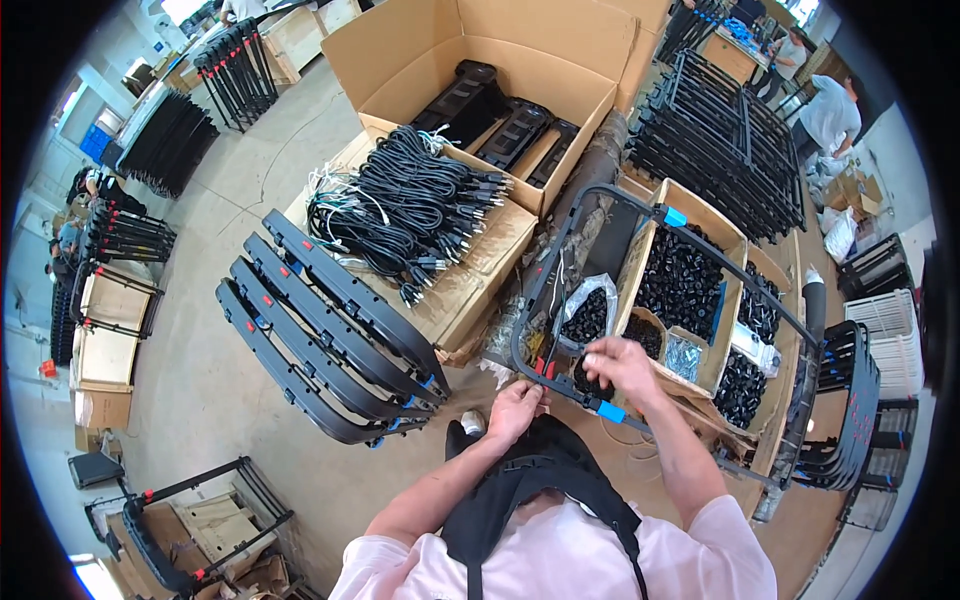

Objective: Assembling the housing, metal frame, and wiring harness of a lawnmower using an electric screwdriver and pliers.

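A black tubular frame (pixel 580 202) with blue sleeves and red clips lies across the bench in front of me. My left hand (pixel 517 411) is closed at its near left corner, thumb and fingers pinched on the tube beside a red clip (pixel 545 368). Over the near part of the frame is my right hand (pixel 622 367), its fingers curled together; what they hold, if anything, is hidden. Beneath and beyond that hand stand a cardboard tray (pixel 735 232) of small black plastic parts (pixel 685 270), a bag of black parts (pixel 586 318) and a compartment of silvery screws (pixel 682 357).
Left of the bench, bundled black cables (pixel 420 200) lie on a carton. Several curved black panels (pixel 330 310) lean below them. An open cardboard box (pixel 590 75) holds black housings (pixel 515 130). More frames (pixel 720 140) are stacked far right, near other people (pixel 832 112).
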A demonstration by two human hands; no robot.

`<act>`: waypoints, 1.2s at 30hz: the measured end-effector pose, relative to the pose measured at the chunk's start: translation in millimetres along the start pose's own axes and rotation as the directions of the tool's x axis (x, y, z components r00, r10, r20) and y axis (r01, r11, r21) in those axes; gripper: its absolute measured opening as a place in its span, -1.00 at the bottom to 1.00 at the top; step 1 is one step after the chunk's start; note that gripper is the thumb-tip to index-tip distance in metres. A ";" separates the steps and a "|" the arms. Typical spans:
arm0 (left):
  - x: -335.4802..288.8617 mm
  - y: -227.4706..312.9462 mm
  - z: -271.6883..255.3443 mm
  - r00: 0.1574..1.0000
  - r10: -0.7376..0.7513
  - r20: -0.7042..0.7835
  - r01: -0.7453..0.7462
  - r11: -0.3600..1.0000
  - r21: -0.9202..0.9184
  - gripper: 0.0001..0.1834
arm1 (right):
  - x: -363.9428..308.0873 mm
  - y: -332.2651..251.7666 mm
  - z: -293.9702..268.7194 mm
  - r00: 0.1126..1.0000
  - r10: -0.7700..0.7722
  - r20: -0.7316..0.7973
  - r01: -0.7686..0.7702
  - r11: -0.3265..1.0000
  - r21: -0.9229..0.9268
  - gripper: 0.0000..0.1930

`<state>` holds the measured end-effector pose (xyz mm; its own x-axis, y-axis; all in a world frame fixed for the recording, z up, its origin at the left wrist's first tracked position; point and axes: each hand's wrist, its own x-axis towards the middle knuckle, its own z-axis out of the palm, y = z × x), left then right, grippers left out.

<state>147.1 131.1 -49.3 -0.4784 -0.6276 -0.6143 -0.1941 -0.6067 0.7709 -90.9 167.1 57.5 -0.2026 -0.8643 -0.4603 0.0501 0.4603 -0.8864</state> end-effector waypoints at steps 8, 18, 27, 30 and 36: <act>10.3 3.4 -12.6 1.000 -0.021 -0.016 0.024 0.981 0.194 -0.65 | -79.1 117.6 66.6 0.947 0.300 0.115 -0.322 0.889 0.326 -0.73; 6.2 37.6 -18.2 0.975 -0.209 0.081 0.202 0.976 0.087 -0.78 | -2.7 147.7 142.5 0.956 0.234 -0.177 -0.004 0.614 0.789 -0.86; 17.0 27.6 -33.6 0.951 -0.255 0.173 0.243 0.966 0.090 -0.77 | -4.9 146.0 143.2 0.974 0.198 -0.107 -0.021 0.551 0.834 -0.84; 8.2 33.4 -32.8 0.956 -0.240 0.166 0.224 0.968 0.109 -0.78 | -14.0 143.5 138.6 0.984 0.154 -0.093 -0.030 0.646 0.763 -0.77; 3.8 20.7 -55.7 0.930 -0.267 0.251 0.206 0.947 0.245 -0.76 | -31.0 95.7 124.2 0.992 -0.076 -0.105 0.027 0.912 -0.409 -0.70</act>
<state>189.0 88.9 -45.1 -0.6085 -0.2991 -0.7350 -0.4922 -0.5843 0.6452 41.6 212.8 -19.2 -0.3078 -0.8708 -0.3834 -0.3593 0.4795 -0.8006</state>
